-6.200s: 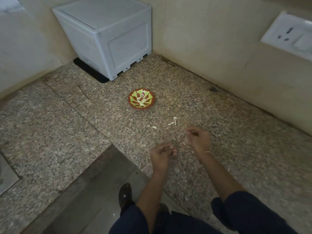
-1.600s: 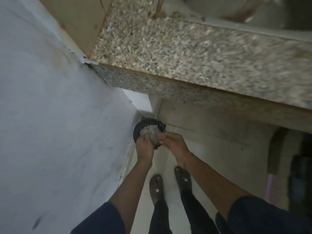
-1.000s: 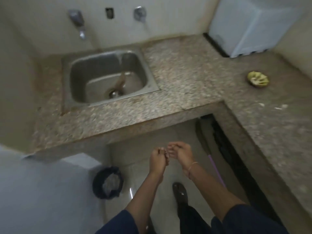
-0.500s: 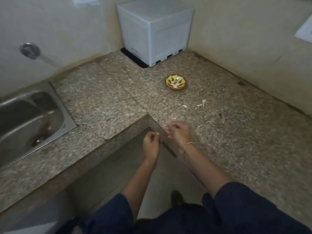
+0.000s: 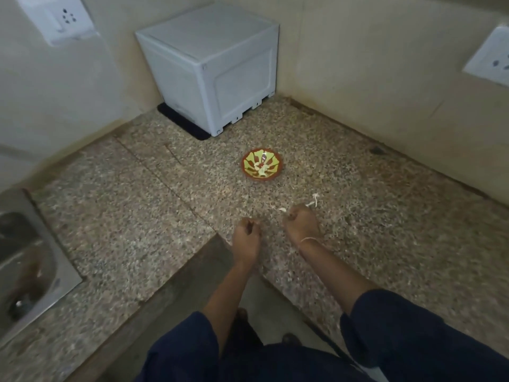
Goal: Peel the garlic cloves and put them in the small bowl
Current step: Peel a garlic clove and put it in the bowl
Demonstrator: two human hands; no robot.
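Note:
The small red and green bowl [image 5: 262,176] stands on the granite counter [image 5: 385,230] and holds several pale peeled cloves [image 5: 261,169]. Nearer to me, a few white garlic bits [image 5: 314,201] lie loose on the counter. My right hand [image 5: 302,226] hovers just in front of them with its fingers curled, the fingertips beside a small white piece [image 5: 282,209]. My left hand [image 5: 246,238] hangs to the left, over the counter's inner corner, fingers curled too. Nothing shows in either hand.
A white plastic box [image 5: 212,64] fills the back corner on a black mat. A steel sink [image 5: 24,260] is set into the counter at far left. Wall sockets [image 5: 59,19] hang at upper left and at right [image 5: 490,62]. The floor gap lies below my arms.
I have turned back from the bin on the floor to the counter corner. Both hands have moved forward over the counter, the right one up to the loose garlic bits.

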